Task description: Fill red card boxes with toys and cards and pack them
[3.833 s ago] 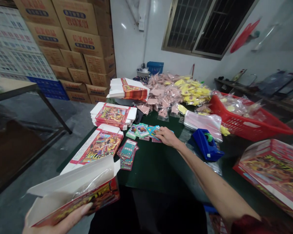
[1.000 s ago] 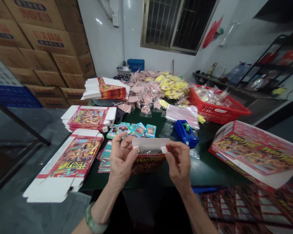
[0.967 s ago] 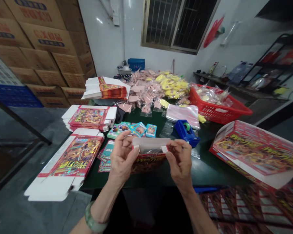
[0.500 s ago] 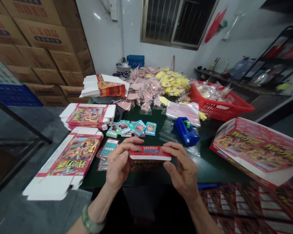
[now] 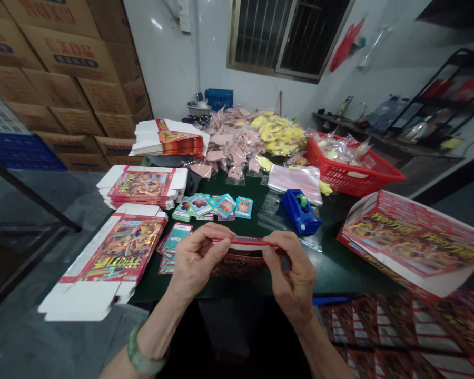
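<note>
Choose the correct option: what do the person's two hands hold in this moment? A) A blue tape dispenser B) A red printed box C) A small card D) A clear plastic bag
B. The left hand and right hand both pinch the top edge of the red printed box.

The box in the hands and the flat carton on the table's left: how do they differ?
The box is folded, pinched by the left hand and right hand; the flat carton lies unfolded on the table. Both show the same red printed artwork.
</note>
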Tool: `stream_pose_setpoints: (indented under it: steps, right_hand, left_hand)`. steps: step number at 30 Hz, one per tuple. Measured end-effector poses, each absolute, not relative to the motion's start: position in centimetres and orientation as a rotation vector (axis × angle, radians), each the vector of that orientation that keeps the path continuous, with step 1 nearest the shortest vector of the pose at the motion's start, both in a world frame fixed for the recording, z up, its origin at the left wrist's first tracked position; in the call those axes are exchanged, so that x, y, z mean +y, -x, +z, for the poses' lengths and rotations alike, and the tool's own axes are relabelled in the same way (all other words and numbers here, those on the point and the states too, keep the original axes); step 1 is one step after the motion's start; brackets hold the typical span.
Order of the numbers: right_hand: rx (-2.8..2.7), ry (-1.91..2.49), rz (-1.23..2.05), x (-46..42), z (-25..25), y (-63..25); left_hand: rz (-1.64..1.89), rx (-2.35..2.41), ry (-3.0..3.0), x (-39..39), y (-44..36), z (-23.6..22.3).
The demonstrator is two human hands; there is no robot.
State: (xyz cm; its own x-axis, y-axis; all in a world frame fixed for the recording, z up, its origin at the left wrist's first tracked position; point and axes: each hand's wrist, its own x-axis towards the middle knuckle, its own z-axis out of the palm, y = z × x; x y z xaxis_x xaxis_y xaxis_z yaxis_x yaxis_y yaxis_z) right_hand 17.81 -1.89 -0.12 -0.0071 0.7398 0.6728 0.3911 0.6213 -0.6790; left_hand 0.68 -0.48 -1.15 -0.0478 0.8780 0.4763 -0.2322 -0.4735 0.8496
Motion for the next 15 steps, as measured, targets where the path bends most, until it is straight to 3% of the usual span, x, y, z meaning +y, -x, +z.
stream_pose_setpoints:
  steps: [5,15]
  right_hand:
    - [-1.591,0.909,0.175,-2.0,-1.7,-17.2]
    - [-1.476,0.863,-0.003,-1.3,-5.2,-15.2]
  left_hand:
    - [1.533,0.669,-1.401,0.1,0.3,-1.2]
    - [1.838,0.766,-1.736,-0.2,-1.0,-3.4]
